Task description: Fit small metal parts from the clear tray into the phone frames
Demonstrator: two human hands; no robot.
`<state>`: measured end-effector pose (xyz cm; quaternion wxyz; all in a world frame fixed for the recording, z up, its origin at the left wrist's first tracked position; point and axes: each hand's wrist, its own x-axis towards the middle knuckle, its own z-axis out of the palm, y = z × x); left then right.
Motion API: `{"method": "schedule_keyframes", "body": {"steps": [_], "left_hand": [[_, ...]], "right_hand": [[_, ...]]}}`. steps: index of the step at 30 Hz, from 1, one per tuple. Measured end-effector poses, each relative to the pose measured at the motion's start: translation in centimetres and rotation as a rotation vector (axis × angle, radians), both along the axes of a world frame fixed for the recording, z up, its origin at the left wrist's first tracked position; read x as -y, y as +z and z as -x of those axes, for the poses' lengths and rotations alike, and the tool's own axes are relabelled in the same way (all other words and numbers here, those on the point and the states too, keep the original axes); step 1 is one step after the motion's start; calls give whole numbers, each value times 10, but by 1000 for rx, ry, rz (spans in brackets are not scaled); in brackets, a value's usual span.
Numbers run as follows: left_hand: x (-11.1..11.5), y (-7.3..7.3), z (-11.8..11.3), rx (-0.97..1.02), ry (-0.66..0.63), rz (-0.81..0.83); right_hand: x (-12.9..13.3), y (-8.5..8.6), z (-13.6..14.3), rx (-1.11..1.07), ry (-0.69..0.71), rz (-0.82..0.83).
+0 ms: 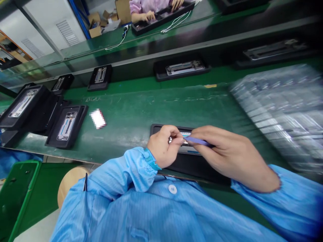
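Note:
A black tray (pixel 156 128) holding a phone frame lies at the near edge of the green bench, mostly hidden under my hands. My left hand (pixel 164 146) is curled over the tray's left part, its fingers pinching a small shiny piece on the frame. My right hand (pixel 227 154) holds a thin purple tool (pixel 195 140), whose tip points left and meets my left fingertips over the frame. Both arms wear light blue sleeves.
Black trays with phone frames (pixel 66 126) are stacked at the left, with more on the belt behind (pixel 181 69). A stack of clear plastic trays (pixel 282 107) fills the right. A green bin (pixel 15 195) and wooden stool (pixel 69 183) stand below left. Another person's hands (pixel 147 15) work at the far bench.

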<state>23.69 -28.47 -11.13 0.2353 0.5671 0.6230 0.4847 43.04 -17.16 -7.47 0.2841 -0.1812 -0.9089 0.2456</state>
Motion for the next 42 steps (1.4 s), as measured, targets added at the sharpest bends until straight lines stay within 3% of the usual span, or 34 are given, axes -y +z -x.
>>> {"method": "schedule_keyframes", "body": {"steps": [3, 6, 11, 15, 23, 26, 30, 38, 42], "left_hand": [[-5, -4, 9, -187, -21, 31], [-11, -10, 18, -412, -105, 147], [-10, -13, 30, -588, -310, 270], [4, -6, 46, -535, -373, 285], [28, -8, 53, -485, -361, 290], [30, -10, 52, -468, -357, 263], [31, -11, 51, -456, -337, 256], [32, -10, 51, -460, -339, 231], [32, -10, 50, -465, -342, 244]], "right_hand": [[-12, -13, -19, 59, -10, -213], [-34, -36, -39, 123, -69, -345], [-56, -63, -56, 163, -101, -249], [-41, -64, -57, 133, -73, -151], [-12, -78, -56, 264, 51, -343], [-10, -80, -61, 277, 46, -378], [-9, -75, -63, 310, 46, -300], [-4, -64, -45, 310, 64, -397], [-2, -66, -41, 317, 22, -355]]}}
